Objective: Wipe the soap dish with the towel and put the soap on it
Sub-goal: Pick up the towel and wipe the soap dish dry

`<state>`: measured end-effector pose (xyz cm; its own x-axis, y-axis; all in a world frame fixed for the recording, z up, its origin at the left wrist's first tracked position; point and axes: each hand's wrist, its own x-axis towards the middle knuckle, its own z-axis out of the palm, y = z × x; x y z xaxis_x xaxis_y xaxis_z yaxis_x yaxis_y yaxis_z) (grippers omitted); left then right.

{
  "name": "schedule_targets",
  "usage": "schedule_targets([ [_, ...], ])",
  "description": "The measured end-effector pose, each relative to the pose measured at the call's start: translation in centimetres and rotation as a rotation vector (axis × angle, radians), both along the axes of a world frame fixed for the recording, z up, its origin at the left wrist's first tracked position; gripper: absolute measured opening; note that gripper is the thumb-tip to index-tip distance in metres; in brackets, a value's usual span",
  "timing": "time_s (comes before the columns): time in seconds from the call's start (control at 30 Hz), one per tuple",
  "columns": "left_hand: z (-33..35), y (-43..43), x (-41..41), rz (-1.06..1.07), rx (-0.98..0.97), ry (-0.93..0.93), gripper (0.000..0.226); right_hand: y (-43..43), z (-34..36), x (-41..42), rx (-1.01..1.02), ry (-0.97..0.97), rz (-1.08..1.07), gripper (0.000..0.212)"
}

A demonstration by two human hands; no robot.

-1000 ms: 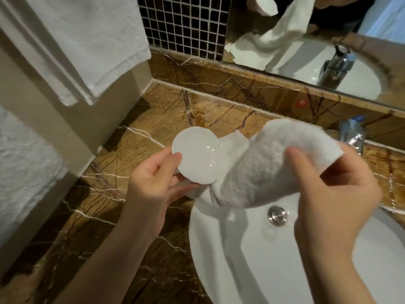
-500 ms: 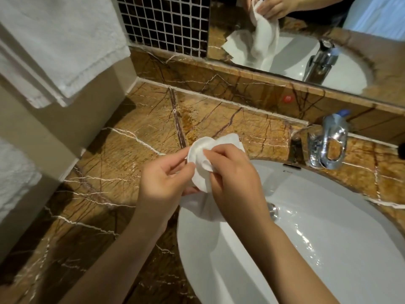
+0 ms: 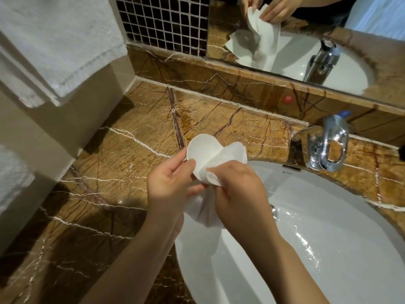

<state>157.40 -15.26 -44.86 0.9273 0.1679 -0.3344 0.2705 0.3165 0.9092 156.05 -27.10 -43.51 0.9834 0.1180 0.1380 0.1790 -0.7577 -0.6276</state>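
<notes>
The left hand (image 3: 168, 187) holds the small white soap dish (image 3: 200, 153) up in the air, over the edge where the brown stone tabletop (image 3: 122, 150) meets the white sink (image 3: 317, 238). Its fingers are closed on the left rim of the dish, thumb on one side and fingers on the other. The right hand (image 3: 238, 194) has its fingers bent around the white towel (image 3: 228, 157) and pushes it against the right part of the dish, and the rest of the towel hangs down between the two hands. The step in hand looks like the wiping. To do it well, the left hand should pinch the rim tight, since a smooth dish can slip and might break if it falls into the sink. The right hand should rub the towel round and round, going into the middle and along the rim, and the left hand can turn the dish a bit so no spot is missed. The part under the left fingers needs a wipe too. No soap shows anywhere in this view, so it will have to be found before it can go on the dish.
</notes>
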Motion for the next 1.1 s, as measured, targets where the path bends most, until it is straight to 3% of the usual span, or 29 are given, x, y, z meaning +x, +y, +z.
schedule_targets([
  [0.2, -0.3, 0.5, 0.0, 0.036, -0.097, 0.02, 0.023, -1.0, 0.8, -1.1, 0.305, -0.036, 0.143, 0.039],
  [0.3, -0.4, 1.3, -0.1, 0.043, -0.245, 0.092, 0.02, -2.4, 0.1, -1.3, 0.384, -0.059, 0.008, 0.042],
  [0.4, -0.2, 2.4, 0.2, 0.034, -0.319, 0.15, 0.013, -4.0, -0.8, -1.1, 0.342, -0.126, -0.205, 0.046],
  [0.5, 0.4, 2.8, 0.7, -0.041, -0.325, 0.175, 0.014, -4.6, -1.0, -0.7, 0.188, -0.152, -0.037, 0.061],
  [0.57, 0.9, 3.0, 0.9, -0.132, -0.343, 0.187, 0.016, -4.5, -1.1, -0.4, 0.154, -0.177, 0.054, 0.052],
  [0.7, 1.4, 3.2, 1.0, -0.305, -0.346, 0.191, 0.026, -4.6, -1.2, -0.5, 0.273, -0.164, 0.054, 0.029],
  [0.87, 0.8, 4.0, 0.4, -0.412, -0.085, -0.032, 0.028, -5.0, -1.0, -0.2, 0.431, -0.037, 0.002, 0.02],
  [1.03, 0.1, 4.7, 0.5, -0.52, 0.529, -0.439, 0.021, -5.5, -0.6, 0.4, 0.643, 0.162, -0.025, 0.014],
  [1.1, 0.1, 4.4, 0.5, -0.497, 0.542, -0.468, 0.021, -5.3, -0.7, 0.5, 0.721, 0.208, -0.045, 0.018],
])
